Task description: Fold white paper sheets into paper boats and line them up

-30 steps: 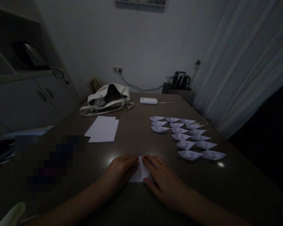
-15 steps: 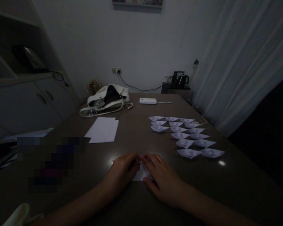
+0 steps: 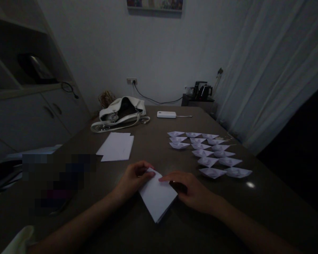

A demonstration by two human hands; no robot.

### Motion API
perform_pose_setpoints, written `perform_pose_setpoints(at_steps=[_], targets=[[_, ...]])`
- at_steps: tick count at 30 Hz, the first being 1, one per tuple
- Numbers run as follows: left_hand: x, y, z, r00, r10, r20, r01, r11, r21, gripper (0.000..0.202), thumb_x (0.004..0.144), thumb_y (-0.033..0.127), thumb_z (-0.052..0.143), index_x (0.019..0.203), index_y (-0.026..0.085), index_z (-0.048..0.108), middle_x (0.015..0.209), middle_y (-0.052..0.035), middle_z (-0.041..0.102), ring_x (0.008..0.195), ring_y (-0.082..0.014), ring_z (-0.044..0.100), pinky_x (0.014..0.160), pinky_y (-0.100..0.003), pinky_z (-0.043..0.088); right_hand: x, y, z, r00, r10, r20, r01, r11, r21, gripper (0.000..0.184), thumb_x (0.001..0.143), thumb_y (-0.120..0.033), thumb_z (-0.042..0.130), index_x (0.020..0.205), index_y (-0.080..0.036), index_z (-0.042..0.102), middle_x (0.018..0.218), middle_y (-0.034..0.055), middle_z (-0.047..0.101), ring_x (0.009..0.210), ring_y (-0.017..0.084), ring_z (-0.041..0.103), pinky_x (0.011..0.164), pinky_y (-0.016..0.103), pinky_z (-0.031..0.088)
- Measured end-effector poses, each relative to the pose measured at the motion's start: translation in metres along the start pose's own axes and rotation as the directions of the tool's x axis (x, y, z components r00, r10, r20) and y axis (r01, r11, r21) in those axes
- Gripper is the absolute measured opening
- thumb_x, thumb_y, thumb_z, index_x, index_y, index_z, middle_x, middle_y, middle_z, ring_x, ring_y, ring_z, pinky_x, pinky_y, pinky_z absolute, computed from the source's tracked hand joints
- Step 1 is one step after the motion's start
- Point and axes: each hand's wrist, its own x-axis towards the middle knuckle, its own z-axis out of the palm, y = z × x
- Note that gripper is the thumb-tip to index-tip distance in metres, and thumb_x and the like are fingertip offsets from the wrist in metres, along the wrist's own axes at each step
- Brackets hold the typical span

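Note:
A piece of folded white paper (image 3: 158,197), diamond-shaped with layered edges at its lower corner, is between my hands near the front of the table. My left hand (image 3: 134,178) pinches its upper left edge, thumb on top and fingers behind. At the upper right, my right hand (image 3: 193,192) has its index fingertip on the paper, while its thumb is hidden behind or under the right corner. To the right, several folded paper boats (image 3: 212,172) stand in rows on the table.
White paper sheets (image 3: 116,148) lie stacked at the left. Behind them sits a white handbag (image 3: 122,111). A white power bank (image 3: 166,114) with a short cable lies at the back of the brown table (image 3: 153,141). A blurred-out patch (image 3: 60,183) covers the left side.
The paper was low and mostly covered by both hands; now it is a raised, visible diamond. My left hand has moved slightly up, and my right hand has shifted right with its index finger extended.

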Motion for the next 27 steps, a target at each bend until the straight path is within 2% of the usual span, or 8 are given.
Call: perform_pose_setpoints(at_steps=[3,5,8,13,16,20,24,27], targets=[[0.001,-0.001,0.001,0.999,-0.031,0.029,0.034,0.995,-0.097,0.025,0.07,0.032,0.07,0.086,0.015,0.058,0.073,-0.0018,0.067,0.06,-0.0141,0.061,0.051,-0.022,0.044,0.0,-0.005,-0.002,0.998,-0.058,0.022,0.055,0.991,0.119,0.037,0.077,-0.005,0.058,0.108,-0.024,0.067,0.107,0.0041,0.065,0.096,0.016,0.061,0.082,0.027,0.046],[-0.001,0.0,0.004,0.998,-0.012,0.058,0.018,0.995,-0.102,0.026,0.069,0.031,0.071,0.086,0.015,0.059,0.075,-0.0017,0.066,0.061,-0.0135,0.06,0.053,-0.022,0.044,0.001,-0.004,0.0,1.0,-0.007,0.003,0.006,0.98,0.201,0.028,0.081,-0.01,0.059,0.102,-0.025,0.071,0.104,0.0039,0.065,0.094,0.015,0.061,0.081,0.027,0.045],[-0.007,0.002,0.012,0.993,0.029,0.113,-0.02,0.996,-0.085,0.026,0.07,0.029,0.071,0.088,0.015,0.06,0.078,-0.0031,0.068,0.066,-0.0148,0.061,0.057,-0.023,0.045,0.003,0.001,0.007,0.989,0.147,-0.001,-0.138,0.932,0.334,0.012,0.082,-0.024,0.063,0.086,-0.022,0.074,0.094,0.0041,0.064,0.083,0.015,0.061,0.071,0.026,0.046],[-0.015,0.007,0.023,0.994,0.066,0.09,-0.063,0.997,-0.036,0.023,0.073,0.034,0.067,0.085,0.014,0.065,0.084,-0.0058,0.07,0.079,-0.0192,0.063,0.068,-0.026,0.047,0.005,0.006,0.02,0.938,0.346,0.005,-0.325,0.876,0.357,0.025,0.067,-0.036,0.076,0.061,-0.013,0.07,0.069,0.0017,0.058,0.06,0.012,0.054,0.052,0.021,0.039],[-0.016,0.012,0.022,0.998,0.019,0.061,-0.021,0.999,0.032,0.036,0.081,0.046,0.055,0.087,0.013,0.068,0.08,-0.0061,0.07,0.076,-0.0198,0.062,0.063,-0.026,0.046,0.005,0.004,0.022,0.896,0.44,-0.06,-0.39,0.844,0.368,0.029,0.066,-0.037,0.076,0.054,-0.013,0.063,0.059,-0.0005,0.056,0.053,0.01,0.05,0.047,0.021,0.035],[-0.018,0.015,0.02,0.99,-0.017,0.139,0.017,1.0,0.006,0.037,0.078,0.045,0.062,0.095,0.013,0.068,0.086,-0.0065,0.071,0.075,-0.0192,0.063,0.063,-0.025,0.046,0.005,0.002,0.023,0.842,0.527,-0.111,-0.43,0.782,0.45,0.03,0.067,-0.04,0.074,0.059,-0.014,0.061,0.053,-0.002,0.054,0.049,0.009,0.049,0.046,0.02,0.034],[-0.02,0.014,0.022,0.988,-0.052,0.143,0.057,0.998,-0.031,0.035,0.076,0.041,0.066,0.095,0.012,0.067,0.085,-0.0077,0.072,0.072,-0.0188,0.065,0.06,-0.025,0.047,0.005,0.0,0.024,0.831,0.524,-0.185,-0.359,0.761,0.541,0.029,0.068,-0.039,0.074,0.073,-0.016,0.057,0.061,-0.0024,0.057,0.051,0.009,0.051,0.048,0.02,0.039],[-0.022,0.012,0.025,0.989,-0.06,0.136,0.067,0.996,-0.052,0.032,0.079,0.04,0.063,0.093,0.012,0.065,0.081,-0.007,0.071,0.069,-0.0176,0.064,0.057,-0.023,0.045,0.006,-0.001,0.025,0.823,0.537,-0.186,-0.344,0.731,0.589,0.032,0.069,-0.039,0.073,0.085,-0.018,0.057,0.069,-0.0012,0.06,0.054,0.01,0.055,0.051,0.021,0.043]])
